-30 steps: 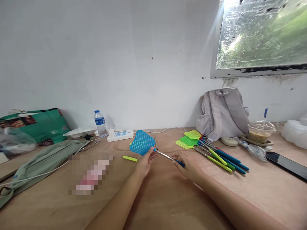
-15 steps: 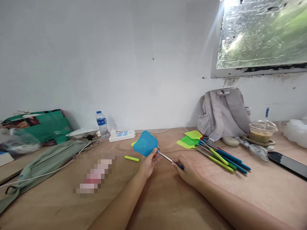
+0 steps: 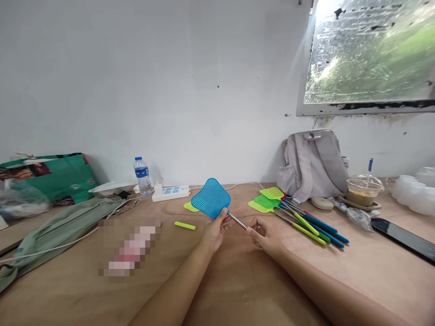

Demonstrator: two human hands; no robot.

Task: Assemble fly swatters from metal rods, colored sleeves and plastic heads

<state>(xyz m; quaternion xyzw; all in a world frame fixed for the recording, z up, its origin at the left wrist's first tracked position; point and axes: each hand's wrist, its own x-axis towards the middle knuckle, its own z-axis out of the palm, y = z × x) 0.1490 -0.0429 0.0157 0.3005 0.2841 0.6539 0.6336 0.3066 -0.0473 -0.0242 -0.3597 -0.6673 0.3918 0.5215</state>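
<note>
I hold a blue fly swatter point(image 3: 211, 198) above the wooden table point(image 3: 238, 290). My left hand point(image 3: 215, 232) pinches it where the mesh head meets the thin metal rod. My right hand point(image 3: 264, 234) is closed around the handle end, which is hidden in my fist. Only a short piece of rod shows between the hands. A loose yellow-green handle point(image 3: 185, 225) lies on the table left of my left hand, and a yellow-green swatter head point(image 3: 189, 207) lies behind the blue one.
A pile of several finished swatters point(image 3: 299, 217) lies to the right, in front of a grey backpack point(image 3: 314, 163). A drink cup point(image 3: 363, 192), a dark phone point(image 3: 404, 237), a power strip point(image 3: 170, 193), a water bottle point(image 3: 142, 175), a green bag point(image 3: 50, 176) and green cloth point(image 3: 61, 231) line the table.
The blue swatter has risen and its head has tilted up. My right hand has slid toward my left, so less rod shows and the blue handle is hidden.
</note>
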